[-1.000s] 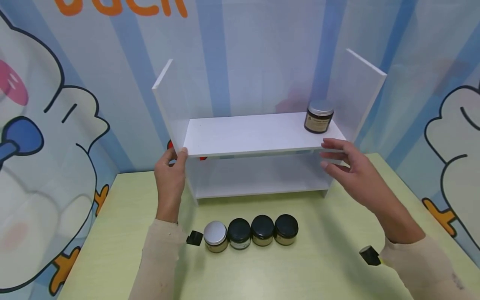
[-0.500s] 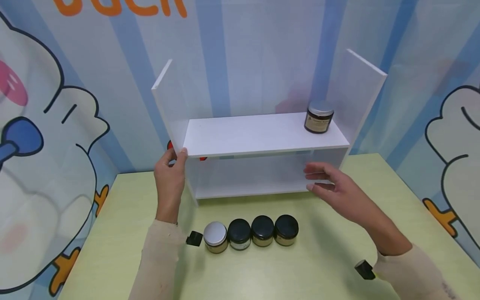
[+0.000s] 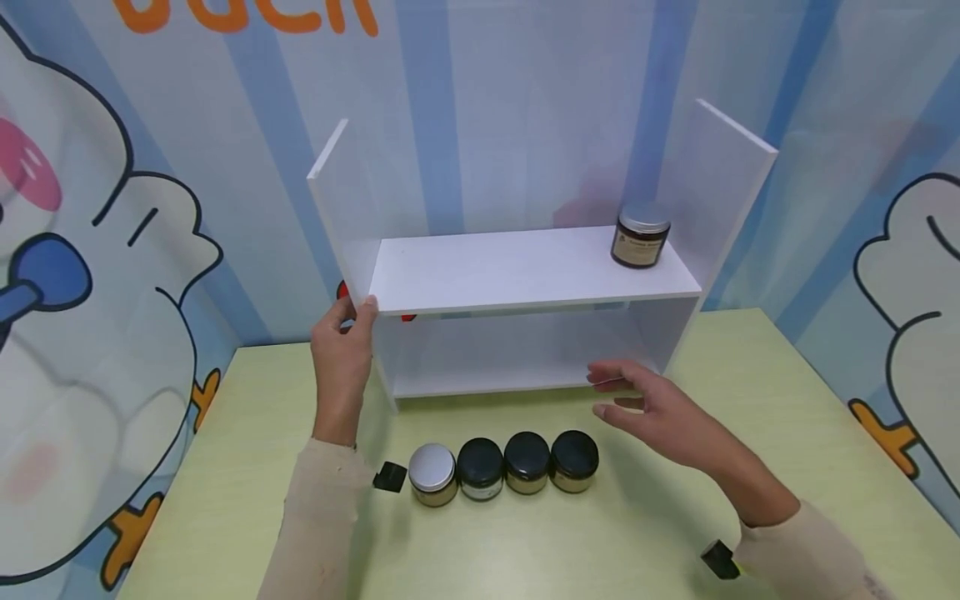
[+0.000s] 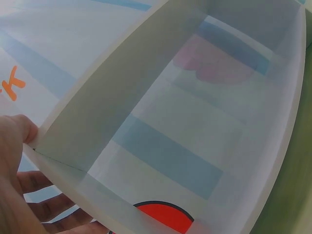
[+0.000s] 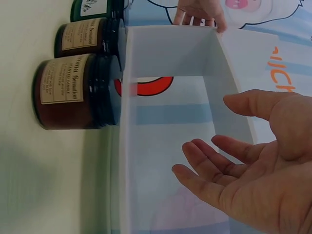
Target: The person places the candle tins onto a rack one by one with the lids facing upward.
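A white two-tier shelf (image 3: 510, 271) stands on the table. My left hand (image 3: 342, 371) grips its left side panel, thumb at the front edge of the upper board and fingers along the panel's outer side. On the upper board's right end sits a dark labelled jar (image 3: 639, 240) with a silver lid. In front of the shelf is a row of jars: a silver-lidded jar (image 3: 432, 473) at left, then three black-lidded jars (image 3: 574, 461). My right hand (image 3: 663, 417) hovers right of the row, fingers loosely spread and holding nothing. In the right wrist view, a brown jar (image 5: 66, 92) shows a printed label.
The pale green table (image 3: 480, 558) carries the shelf and the jars. A blue striped cartoon backdrop (image 3: 502, 117) hangs behind and at both sides. The shelf's right side panel (image 3: 720, 183) rises above the upper board.
My right hand has moved down and left, from the upper board's right front edge toward the jar row. My left hand stays on the shelf, and the jars have not moved.
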